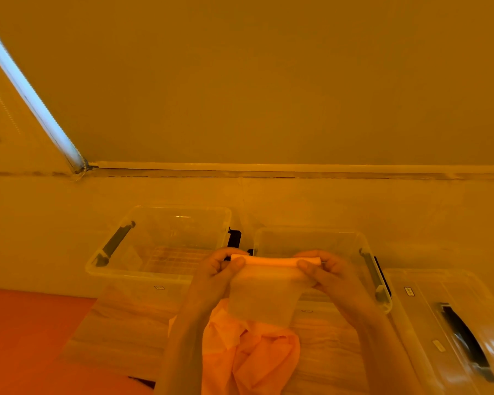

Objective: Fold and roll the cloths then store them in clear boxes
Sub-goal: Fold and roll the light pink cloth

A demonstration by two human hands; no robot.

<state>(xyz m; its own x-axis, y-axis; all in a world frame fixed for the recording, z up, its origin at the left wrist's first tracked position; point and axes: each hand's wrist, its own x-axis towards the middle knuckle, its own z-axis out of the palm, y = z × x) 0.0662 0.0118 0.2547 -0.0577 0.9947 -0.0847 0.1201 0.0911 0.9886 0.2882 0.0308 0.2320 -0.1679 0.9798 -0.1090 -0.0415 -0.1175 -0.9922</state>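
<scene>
Both hands, the left hand (223, 267) and the right hand (322, 269), each grip an end of the half-rolled cloth (264, 286) above the tabletop (120, 332), likely keeping the roll even near the open clear boxes (160, 276).

Both hands (271, 269) hang above the gap between two open clear boxes. The left box (160, 246) and the right box (311, 240) stand open-topped, with room to reach down inside — their near rims and black latches stand in the way. A lidded box (445, 323) blocks the right side. A crumpled orange cloth (251, 357) covers the bench (120, 332) between the forearms.
</scene>
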